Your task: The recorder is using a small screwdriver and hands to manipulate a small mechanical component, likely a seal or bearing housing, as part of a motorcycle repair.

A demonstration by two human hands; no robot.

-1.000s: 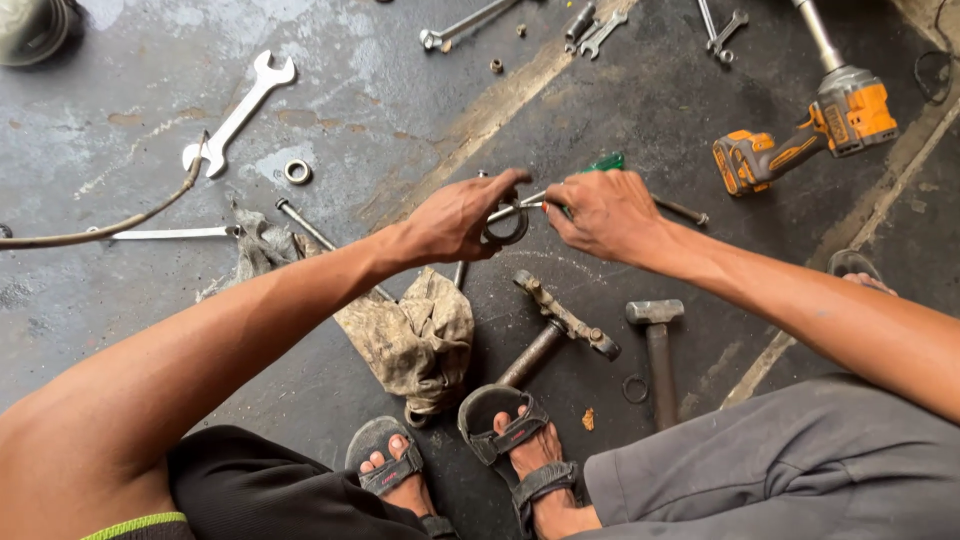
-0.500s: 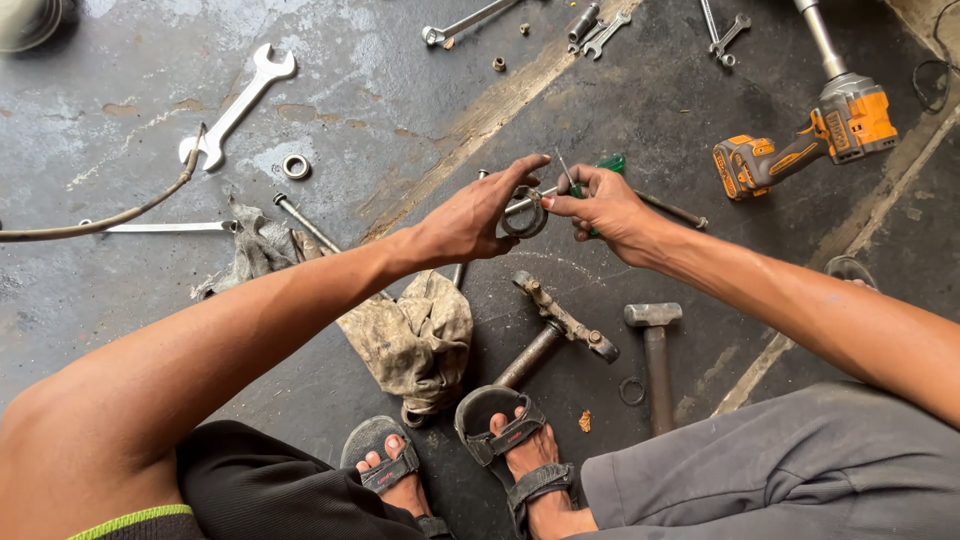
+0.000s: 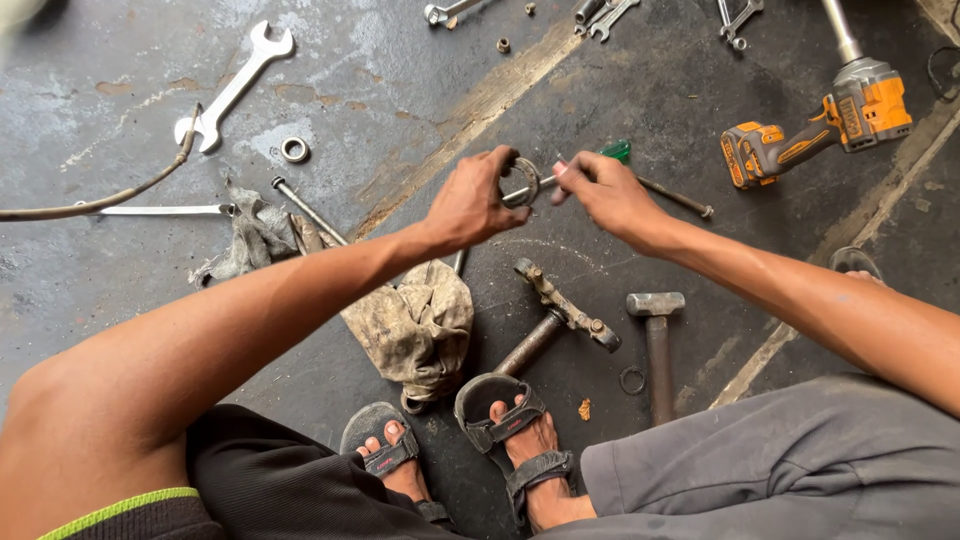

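Near the sandalled feet lie a crumpled dirty cloth (image 3: pixel 415 330) and a steel-headed hammer (image 3: pixel 655 345). Above the dark floor's middle, the left hand (image 3: pixel 470 205) pinches a round grey metal ring (image 3: pixel 520 182), standing on edge. The right hand (image 3: pixel 605 195) grips a thin green-handled tool (image 3: pixel 612 153), lying sideways into the ring. Farther off rests an orange power drill (image 3: pixel 815 130).

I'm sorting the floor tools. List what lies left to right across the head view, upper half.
Open-ended wrench → small metal ring → left hand holding a round ring part → right hand → orange cordless driver.
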